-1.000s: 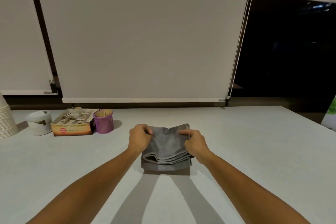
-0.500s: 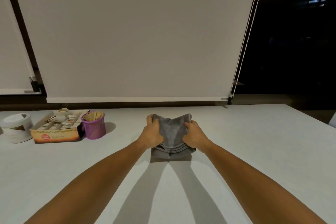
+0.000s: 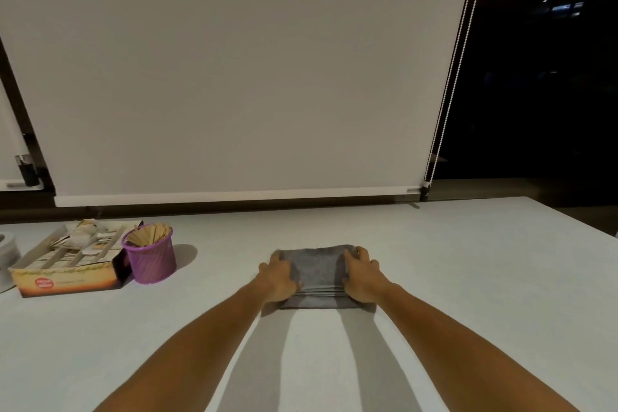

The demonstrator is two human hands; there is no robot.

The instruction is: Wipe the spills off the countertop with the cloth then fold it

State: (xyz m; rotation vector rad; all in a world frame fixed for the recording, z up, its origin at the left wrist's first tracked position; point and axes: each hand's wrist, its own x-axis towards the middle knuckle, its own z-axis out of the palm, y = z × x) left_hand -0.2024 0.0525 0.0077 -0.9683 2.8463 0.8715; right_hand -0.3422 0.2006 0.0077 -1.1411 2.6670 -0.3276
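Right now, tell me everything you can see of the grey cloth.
The grey cloth is soft, matte fabric, folded into a compact rectangle with several stacked layers showing along its near edge. It lies flat on the white countertop, well right of the purple mesh cup. The left hand and right hand press on its two sides.

no readable text; only a blurred red logo on the cardboard box (image 3: pixel 67 281)
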